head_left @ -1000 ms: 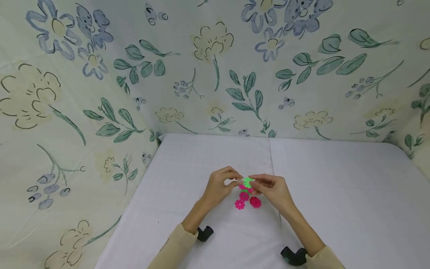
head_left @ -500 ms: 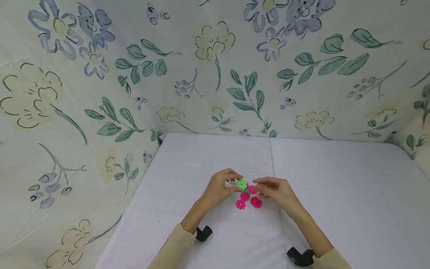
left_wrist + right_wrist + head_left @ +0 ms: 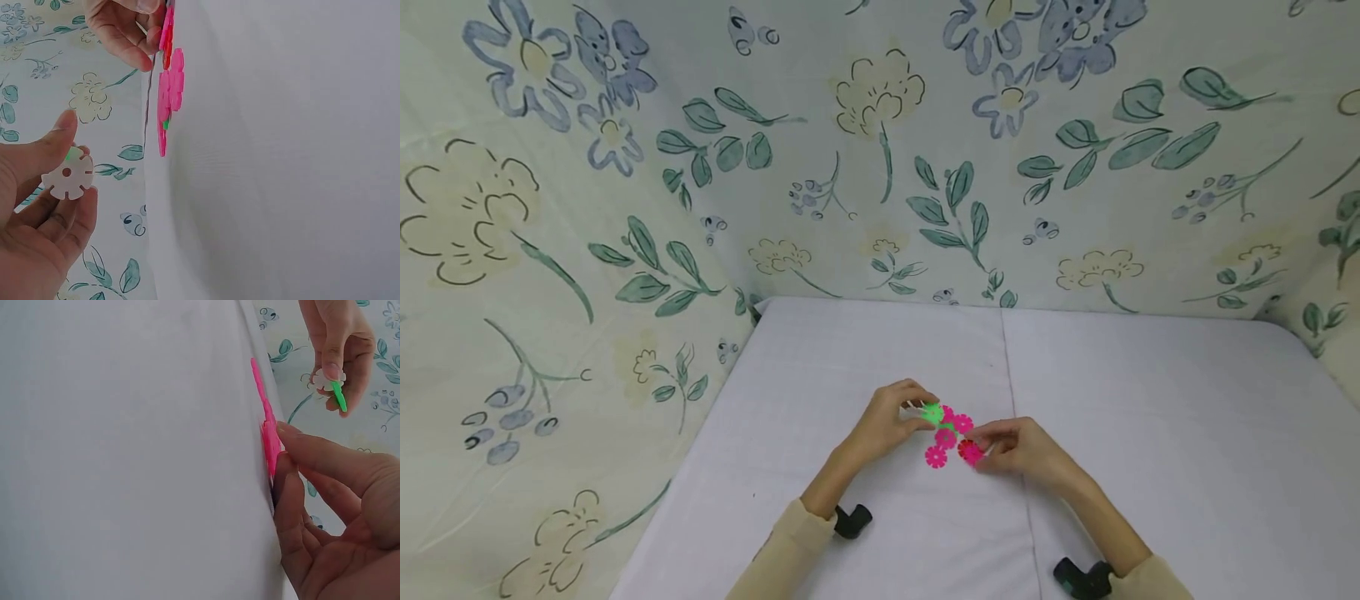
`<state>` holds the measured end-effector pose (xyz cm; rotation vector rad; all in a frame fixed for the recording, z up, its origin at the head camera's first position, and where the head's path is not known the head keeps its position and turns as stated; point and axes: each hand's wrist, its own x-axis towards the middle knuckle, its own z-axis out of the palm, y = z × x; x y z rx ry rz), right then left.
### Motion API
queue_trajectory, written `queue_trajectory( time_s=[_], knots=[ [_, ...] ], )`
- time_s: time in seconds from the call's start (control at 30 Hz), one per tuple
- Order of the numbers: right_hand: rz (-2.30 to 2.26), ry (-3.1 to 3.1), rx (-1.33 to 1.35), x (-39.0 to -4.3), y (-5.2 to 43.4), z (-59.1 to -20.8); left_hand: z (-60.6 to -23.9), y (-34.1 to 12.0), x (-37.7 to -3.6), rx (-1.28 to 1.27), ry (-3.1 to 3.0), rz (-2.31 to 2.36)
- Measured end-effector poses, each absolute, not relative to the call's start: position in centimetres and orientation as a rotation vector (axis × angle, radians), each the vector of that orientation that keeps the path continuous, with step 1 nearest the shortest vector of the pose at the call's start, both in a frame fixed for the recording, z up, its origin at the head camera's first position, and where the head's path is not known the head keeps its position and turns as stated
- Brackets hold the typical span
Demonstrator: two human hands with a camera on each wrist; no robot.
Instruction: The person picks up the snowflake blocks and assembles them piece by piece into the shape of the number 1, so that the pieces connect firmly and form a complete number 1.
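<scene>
My left hand (image 3: 887, 422) pinches a white notched disc (image 3: 67, 182) joined to a bright green notched disc (image 3: 933, 413), held up above the table. The green one stands edge-on to the white one in the right wrist view. At the near right of a small cluster, my right hand (image 3: 1026, 450) has its thumb and fingertips on a pink notched disc (image 3: 973, 454), which overlaps a red disc (image 3: 964, 448). Several other pink discs (image 3: 945, 438) lie between the hands, and a bit of green (image 3: 950, 427) shows among them.
A white cloth with a seam covers the table (image 3: 820, 358). Floral curtains (image 3: 880, 208) hang behind it and at the sides. Black wrist-worn devices (image 3: 853, 522) sit below both forearms, by the beige sleeves (image 3: 790, 546).
My right hand has let go of the green disc and moved down and right to the red and pink discs. My left hand has drawn the joined green and white discs slightly left.
</scene>
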<state>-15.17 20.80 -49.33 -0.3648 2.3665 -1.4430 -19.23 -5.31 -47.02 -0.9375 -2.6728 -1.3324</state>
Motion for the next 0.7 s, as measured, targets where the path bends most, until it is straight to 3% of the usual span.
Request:
queue_trajectory(
  time_s=[0.7],
  knots=[
    [-1.228,2.576,-0.547,-15.00,19.82,-48.76,-46.89,-5.85,-19.05,-0.915,-2.602,-1.540]
  ],
)
